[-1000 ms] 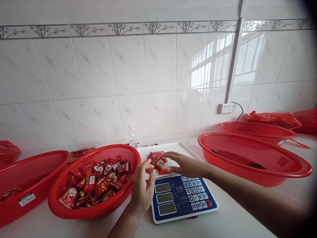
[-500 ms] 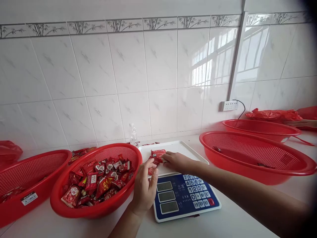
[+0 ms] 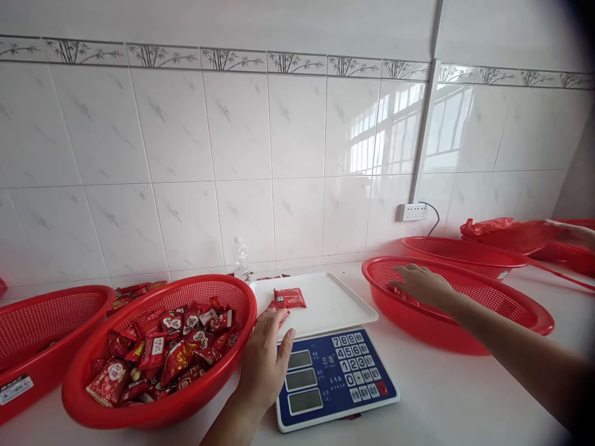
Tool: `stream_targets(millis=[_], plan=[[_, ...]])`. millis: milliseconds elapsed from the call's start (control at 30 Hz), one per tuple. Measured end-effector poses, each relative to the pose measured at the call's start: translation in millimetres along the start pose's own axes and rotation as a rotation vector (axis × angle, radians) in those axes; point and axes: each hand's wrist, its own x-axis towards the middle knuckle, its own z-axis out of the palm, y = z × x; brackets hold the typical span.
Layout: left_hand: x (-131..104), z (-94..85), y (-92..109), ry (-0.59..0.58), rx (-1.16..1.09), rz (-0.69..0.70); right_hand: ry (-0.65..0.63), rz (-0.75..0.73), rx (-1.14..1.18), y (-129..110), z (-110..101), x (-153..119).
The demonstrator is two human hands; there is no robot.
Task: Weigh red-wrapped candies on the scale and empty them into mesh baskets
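My left hand rests at the left front edge of the white scale tray, fingers apart, close to a red packet partly hidden behind its fingertips. Another red packet lies flat on the tray. Over the left part of a red mesh basket, my right hand reaches down; red packets show under its fingers, but its grip is unclear. The blue scale panel faces me. On the left, a red basket holds several red wrapped packets.
Another red basket stands at the far left, and one more at the back right. Near the wall are a clear bottle and a socket strip. Another person's hand touches red bags.
My right hand has moved right, from the scale tray to the basket. Fewer packets lie on the tray. Another person's hand has appeared at the right, and the view has shifted.
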Motion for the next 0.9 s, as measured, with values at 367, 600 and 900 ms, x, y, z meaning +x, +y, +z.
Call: stream_targets(millis=[367, 600, 900], plan=[[0.9, -1.6, -1.1, -0.079, 0.178, 0.06, -0.629, -0.461, 0.243, -169.9, 46.7, 0.2], [1.1, -2.1, -2.2, -0.113, 0.199, 0.084, -0.761, -0.533, 0.237, -207.3, 69.7, 0.2], [0.4, -1.7, -1.4, -0.139, 0.196, 0.099, -0.482, -0.299, 0.073, -136.3, 38.0, 7.8]])
